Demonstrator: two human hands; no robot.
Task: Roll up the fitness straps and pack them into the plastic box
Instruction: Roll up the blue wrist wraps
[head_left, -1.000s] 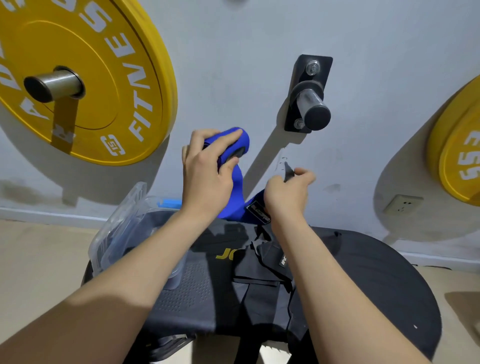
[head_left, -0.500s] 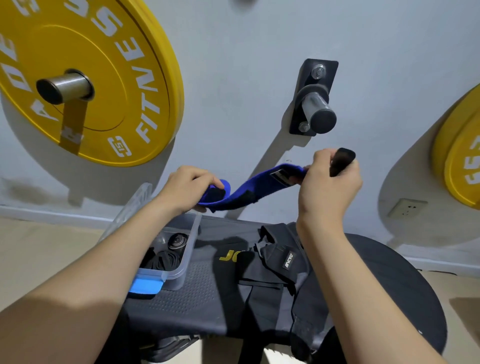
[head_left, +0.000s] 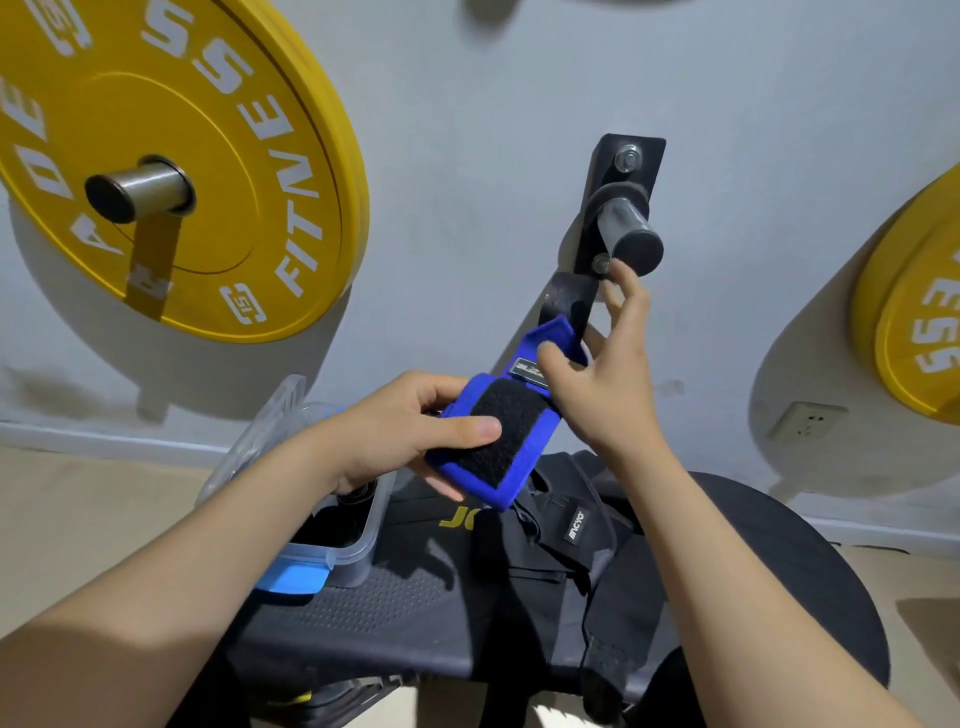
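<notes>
1. Your blue strap (head_left: 493, 441) is in the air above the far edge of the bench pad (head_left: 363, 623), held between both hands and touching nothing else.
2. It is a wide band of bright blue fabric with a fuzzy black fastening patch facing you. A small metallic label sits where the band bends, and a thin black tail rises from the upper fold toward the wall peg (head_left: 631, 239).
3. Your left hand (head_left: 395, 431) pinches the lower end, with the thumb flat on the black patch and the other fingers curled underneath.
4. Your right hand (head_left: 608, 374) has its thumb laid across the upper blue fold, clamping it against the side of the hand. The other fingers stand straight and spread, with their tips near the peg.
5. The plastic box (head_left: 358, 545) sits open at the far left corner of the pad, with dark rolled straps inside. Loose black straps (head_left: 561, 545) lie heaped on the pad just right of it.
6. Half a second ago the strap was a long band between hands held well apart. Now it is doubled at the label and your hands are nearly touching.
7. Your right hand was then a fist round the black end. It has since opened its fingers and shifted its grip down to the blue fold.
8. The left hand has turned, so the black patch now faces you.
</notes>
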